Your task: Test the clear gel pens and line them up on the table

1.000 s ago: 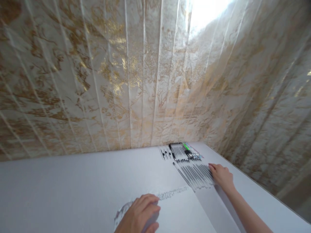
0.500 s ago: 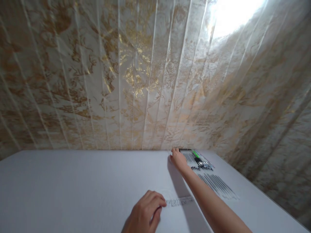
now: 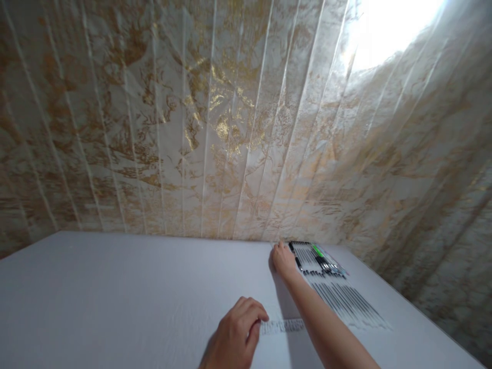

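My right hand (image 3: 283, 260) reaches to the table's far edge, just left of the rows of pen parts. Its fingers are bent down close together against the surface, and anything between them is too small to make out. Beside it lie black pieces (image 3: 298, 264) and slim rods (image 3: 306, 256). Nearer to me, my left hand (image 3: 238, 330) rests with curled fingers and the thumb apart, holding nothing that I can see. Its fingertips are beside a row of small dark and clear pieces (image 3: 288, 326).
Long thin dark rods (image 3: 348, 300) lie in a row right of my forearm. Behind them are short black pieces (image 3: 323, 274) and a bright green strip (image 3: 318, 250). A patterned gold and white curtain (image 3: 215, 128) hangs behind the white table (image 3: 134, 297).
My right hand has shifted slightly toward me, and black pieces beside it now show. The left hand keeps much the same pose. The whole view has turned a little.
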`<state>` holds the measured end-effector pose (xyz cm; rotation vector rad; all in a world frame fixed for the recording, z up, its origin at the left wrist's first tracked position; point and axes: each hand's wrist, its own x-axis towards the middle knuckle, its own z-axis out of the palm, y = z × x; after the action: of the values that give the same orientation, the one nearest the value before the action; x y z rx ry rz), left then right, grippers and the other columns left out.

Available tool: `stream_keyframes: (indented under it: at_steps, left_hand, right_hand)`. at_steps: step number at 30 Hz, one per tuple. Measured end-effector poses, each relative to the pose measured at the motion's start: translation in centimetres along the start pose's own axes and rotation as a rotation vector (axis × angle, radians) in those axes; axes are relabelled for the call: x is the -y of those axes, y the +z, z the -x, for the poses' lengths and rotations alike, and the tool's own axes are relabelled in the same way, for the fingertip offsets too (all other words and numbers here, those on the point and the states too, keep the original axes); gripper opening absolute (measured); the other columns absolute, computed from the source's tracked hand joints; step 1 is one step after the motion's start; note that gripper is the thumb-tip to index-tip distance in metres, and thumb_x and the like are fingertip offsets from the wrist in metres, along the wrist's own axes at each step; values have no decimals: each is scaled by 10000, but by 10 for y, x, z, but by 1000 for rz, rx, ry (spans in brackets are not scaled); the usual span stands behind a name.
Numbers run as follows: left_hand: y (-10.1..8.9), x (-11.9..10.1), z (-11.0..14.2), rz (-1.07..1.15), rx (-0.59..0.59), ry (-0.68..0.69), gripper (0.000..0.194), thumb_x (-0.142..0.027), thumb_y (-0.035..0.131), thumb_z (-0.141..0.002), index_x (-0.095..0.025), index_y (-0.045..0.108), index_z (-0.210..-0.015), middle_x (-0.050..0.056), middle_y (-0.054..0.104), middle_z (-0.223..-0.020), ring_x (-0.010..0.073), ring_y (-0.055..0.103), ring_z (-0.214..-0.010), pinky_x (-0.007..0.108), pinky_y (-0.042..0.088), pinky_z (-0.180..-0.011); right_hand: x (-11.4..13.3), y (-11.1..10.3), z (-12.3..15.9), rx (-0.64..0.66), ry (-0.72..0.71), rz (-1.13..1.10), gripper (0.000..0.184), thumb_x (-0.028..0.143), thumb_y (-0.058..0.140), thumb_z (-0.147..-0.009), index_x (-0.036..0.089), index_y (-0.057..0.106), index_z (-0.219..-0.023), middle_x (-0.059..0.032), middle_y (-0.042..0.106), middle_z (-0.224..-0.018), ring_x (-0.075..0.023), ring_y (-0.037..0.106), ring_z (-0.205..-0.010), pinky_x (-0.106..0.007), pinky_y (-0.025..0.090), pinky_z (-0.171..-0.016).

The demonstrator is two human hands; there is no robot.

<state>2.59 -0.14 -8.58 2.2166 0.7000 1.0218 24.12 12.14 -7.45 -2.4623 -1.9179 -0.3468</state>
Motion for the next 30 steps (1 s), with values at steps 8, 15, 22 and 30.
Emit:
stream_keyframes:
  at_steps: [8, 15, 22, 30]
  left_hand:
    - [-2, 1, -2, 104, -90, -211, 232, -125, 395, -859, -214, 593, -941, 42, 640, -1002, 175, 594, -964, 288, 473, -844]
    - [-6, 21, -6, -63, -202, -403, 378, -176, 426, -826, -158, 499, -1197, 119, 593, -1209, 214, 573, -1102, 379, 439, -960]
    - [-15, 38, -8, -434, -55, -456, 591, -94, 497, -762, -116, 395, -1344, 158, 533, -1319, 251, 467, -1242, 387, 369, -1022]
    - [-32, 52, -13, -491, -30, -368, 396, -49, 460, -803, -152, 525, -1180, 87, 606, -1100, 213, 532, -1057, 351, 420, -938]
  right_hand:
    - [17, -14, 22, 63, 40, -100, 359, 34, 324, -907, 72, 611, -1119, -234, 585, -1137, -255, 651, -993, -295, 493, -756]
    - [53, -32, 80, 131, -79, -304, 284, 77, 395, -898, 65, 626, -1062, -199, 658, -1053, -249, 688, -920, -294, 495, -731]
    - [84, -56, 109, 206, -279, -534, 261, 90, 461, -842, 120, 715, -898, -145, 741, -872, -215, 709, -826, -234, 469, -652]
    - [59, -45, 91, 159, -228, -620, 268, 68, 480, -818, 150, 705, -937, -75, 730, -819, -164, 680, -768, -223, 451, -682]
